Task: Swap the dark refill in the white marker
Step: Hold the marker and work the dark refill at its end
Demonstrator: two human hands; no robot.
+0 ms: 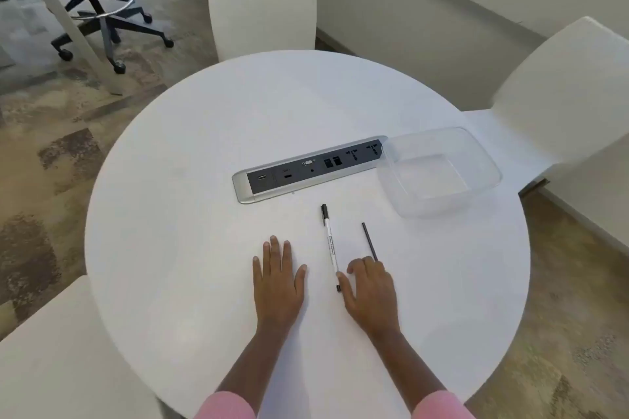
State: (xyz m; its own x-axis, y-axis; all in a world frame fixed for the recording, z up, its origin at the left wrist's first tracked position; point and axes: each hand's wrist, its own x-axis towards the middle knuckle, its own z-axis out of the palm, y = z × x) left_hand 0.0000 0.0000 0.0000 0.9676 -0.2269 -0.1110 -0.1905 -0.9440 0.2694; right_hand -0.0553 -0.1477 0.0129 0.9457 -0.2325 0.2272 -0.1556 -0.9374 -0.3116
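Observation:
A white marker [330, 245] with a black cap and a black end plug lies on the round white table [190, 153], pointing away from me. To its right lies a thin dark refill [369, 241], loose on the tabletop. My left hand [277, 277] rests flat on the table, fingers spread, left of the marker and apart from it. My right hand [369, 292] lies palm down with curled fingers between the marker's near end and the refill's near end; its thumb is at the marker, its fingertips by the refill. Neither hand holds anything.
A grey socket strip [309, 168] is set into the table's middle. A clear plastic tub [439, 172] stands at the right, beyond the refill. White chairs [262, 3] surround the table, and a wheeled stool [102, 10] stands far left on the floor.

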